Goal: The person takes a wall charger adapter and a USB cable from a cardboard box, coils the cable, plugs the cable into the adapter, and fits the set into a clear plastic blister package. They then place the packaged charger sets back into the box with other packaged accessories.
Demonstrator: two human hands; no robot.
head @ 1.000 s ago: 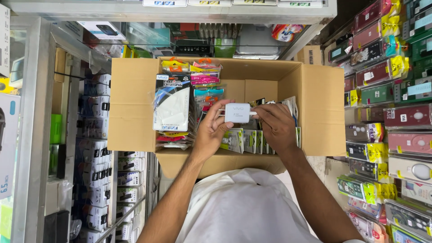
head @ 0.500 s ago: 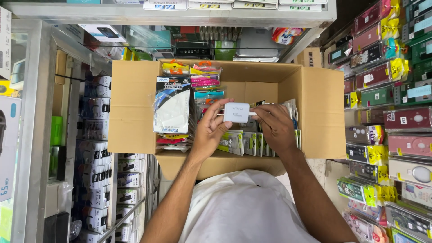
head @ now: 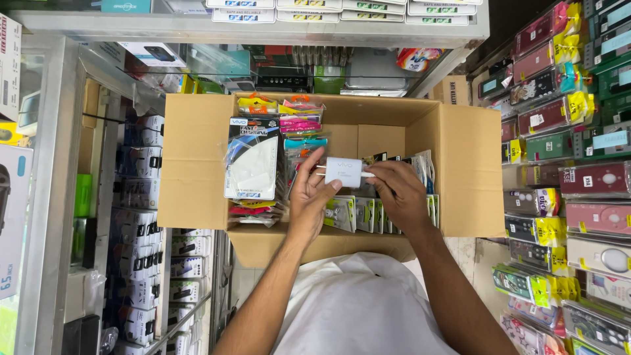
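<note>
Over the open cardboard box, at its middle: one small white charger plug, held between both hands. Left hand: fingers curled around the plug's left end, thumb on its front face, closed on it. Right hand: fingertips pinched on the plug's right end, closed on it too. Plug is lifted clear of the box contents, not resting on anything.

Below the hands: a row of small packets standing on edge in the box. To the left: a stack of larger packaged chargers, with coloured cable packs behind.

Status, as judged: one plug out and in hand; the remaining stock sits in the box untouched. Around the box: shelves of boxed goods left, hanging phone cases right.
</note>
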